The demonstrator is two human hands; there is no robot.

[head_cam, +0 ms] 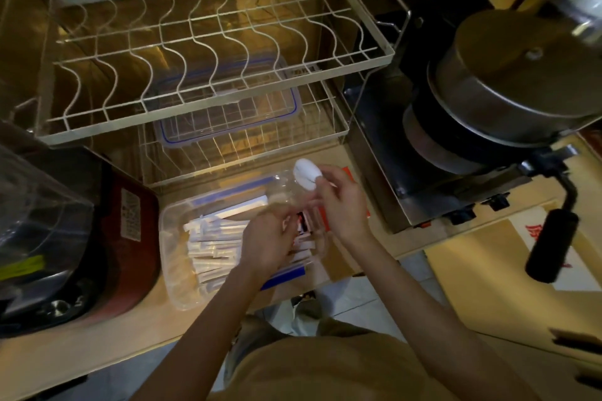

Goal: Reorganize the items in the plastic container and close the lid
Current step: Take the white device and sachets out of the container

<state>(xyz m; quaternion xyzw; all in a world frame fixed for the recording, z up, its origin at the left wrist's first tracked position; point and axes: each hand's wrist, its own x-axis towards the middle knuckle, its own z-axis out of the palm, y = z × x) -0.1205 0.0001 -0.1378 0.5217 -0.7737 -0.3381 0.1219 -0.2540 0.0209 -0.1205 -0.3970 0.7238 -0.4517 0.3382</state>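
Observation:
A clear plastic container (pixel 177 283) with blue clips sits on the counter in front of me, holding several white wrapped sticks (pixel 211 244). Its clear blue-rimmed lid (pixel 228 107) rests on the lower shelf of the dish rack behind. Over the container's right side my left hand (pixel 265 239) grips the body of a clear plastic bottle (pixel 286 192). My right hand (pixel 337 202) pinches the bottle's white cap (pixel 306 172). Small dark packets under my hands are mostly hidden.
A two-tier white wire dish rack (pixel 211 52) stands behind the container. A red appliance (pixel 130 238) with a clear bag is at the left. At the right a pan with a black handle (pixel 550 244) sits on a stove.

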